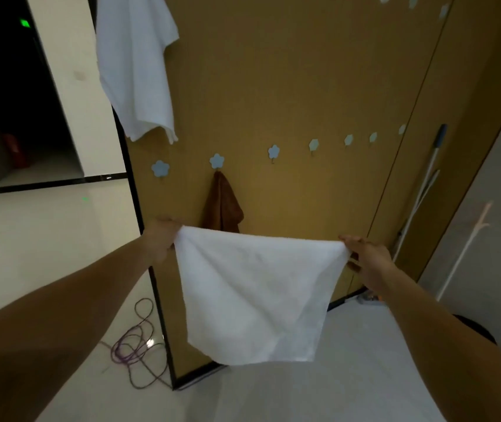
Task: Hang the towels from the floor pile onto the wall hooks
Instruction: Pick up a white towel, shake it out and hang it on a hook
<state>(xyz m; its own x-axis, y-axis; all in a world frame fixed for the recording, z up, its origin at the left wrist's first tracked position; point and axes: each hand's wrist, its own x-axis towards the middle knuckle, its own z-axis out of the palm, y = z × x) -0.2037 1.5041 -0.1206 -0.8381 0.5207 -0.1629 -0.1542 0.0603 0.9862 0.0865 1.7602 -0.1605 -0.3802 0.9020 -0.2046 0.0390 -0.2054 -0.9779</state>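
1. The small white towel (255, 287) is in the air, spread flat between both hands in front of the tan wall panel (289, 71). Its top edge is pulled nearly straight and its lower corners hang loose, clear of the floor.
2. The left grip (164, 239) is clenched on the towel's upper left corner. The right grip (368, 257) pinches the upper right corner between thumb and fingers. Neither holds anything else.
3. Just behind the towel's top edge hangs a brown towel (223, 208), bunched on the second flower hook (216, 160) of the lower row.
4. Higher and to the left, a large white towel (136, 65) hangs down the panel. What holds it is out of view.
5. The first hook (160, 168) and the third hook (273, 151) are bare, as are the smaller-looking ones further right in that row.
6. Judged from this, two towels are up and this one is third. It is unfolded but not yet on a hook. The bare hooks on either side of the brown towel look the closest.
7. The floor pile is not in view, so how many towels are left cannot be told.
8. Further out, a purple cable (133, 345) coils on the floor at left and a mop (426, 184) leans against the panel at right.
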